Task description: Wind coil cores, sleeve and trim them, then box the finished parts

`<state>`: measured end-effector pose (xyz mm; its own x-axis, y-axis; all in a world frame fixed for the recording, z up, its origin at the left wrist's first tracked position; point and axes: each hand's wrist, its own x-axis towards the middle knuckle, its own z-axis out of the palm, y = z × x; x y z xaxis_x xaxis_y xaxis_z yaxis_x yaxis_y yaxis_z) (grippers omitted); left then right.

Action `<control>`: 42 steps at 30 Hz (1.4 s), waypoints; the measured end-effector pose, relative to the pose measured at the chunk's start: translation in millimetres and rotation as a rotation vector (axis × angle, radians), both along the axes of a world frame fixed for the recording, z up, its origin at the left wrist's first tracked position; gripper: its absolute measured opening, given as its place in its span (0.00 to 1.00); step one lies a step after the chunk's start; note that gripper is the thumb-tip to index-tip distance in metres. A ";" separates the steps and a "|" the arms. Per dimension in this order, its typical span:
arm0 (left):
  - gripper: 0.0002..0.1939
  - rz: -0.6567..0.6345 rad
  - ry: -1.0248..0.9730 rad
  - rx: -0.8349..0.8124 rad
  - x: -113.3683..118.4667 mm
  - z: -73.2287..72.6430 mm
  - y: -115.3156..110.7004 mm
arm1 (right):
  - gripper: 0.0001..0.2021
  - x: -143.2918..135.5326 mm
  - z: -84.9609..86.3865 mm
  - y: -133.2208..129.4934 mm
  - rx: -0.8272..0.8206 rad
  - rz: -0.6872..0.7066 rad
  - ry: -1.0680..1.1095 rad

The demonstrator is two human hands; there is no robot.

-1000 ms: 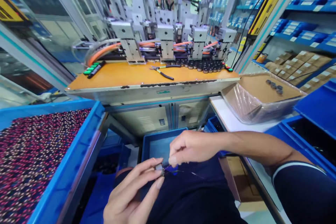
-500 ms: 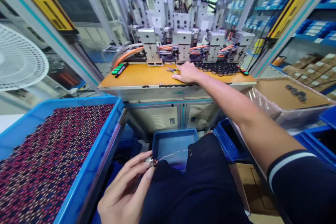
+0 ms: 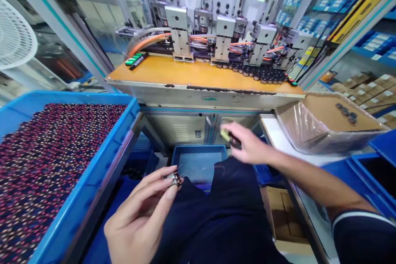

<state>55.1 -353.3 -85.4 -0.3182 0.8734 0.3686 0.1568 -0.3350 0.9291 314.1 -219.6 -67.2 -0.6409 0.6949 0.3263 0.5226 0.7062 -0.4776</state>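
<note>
Pinching metal part at very tip of left grip; right grip closed round blurred pliers.

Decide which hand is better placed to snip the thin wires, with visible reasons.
Right, probably: the right hand holds the pliers, while the left hand pinches the small metal part.

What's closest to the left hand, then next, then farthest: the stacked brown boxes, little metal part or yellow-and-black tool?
From the left hand:
1. Metal part: in its fingertips.
2. Yellow-and-black tool: in the right hand.
3. Brown boxes: far right, background.
</note>
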 end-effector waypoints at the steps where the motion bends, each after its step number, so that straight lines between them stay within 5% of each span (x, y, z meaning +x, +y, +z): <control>1: 0.08 -0.003 -0.013 -0.013 2.1 1.1 -0.2 | 0.29 -1.3 -13.6 -23.3 -0.096 0.042 0.093; 4: 0.07 0.001 -0.035 -0.023 8.8 4.4 0.7 | 0.30 -10.0 -41.8 -79.7 -0.312 0.154 0.301; 8: 0.09 -0.035 0.000 -0.024 15.7 6.7 2.2 | 0.37 -21.9 -46.0 -111.0 -0.361 0.260 0.438; 42: 0.12 -0.094 -0.006 -0.042 19.6 2.8 -4.1 | 0.38 -32.4 -44.9 -109.8 -0.277 0.247 0.502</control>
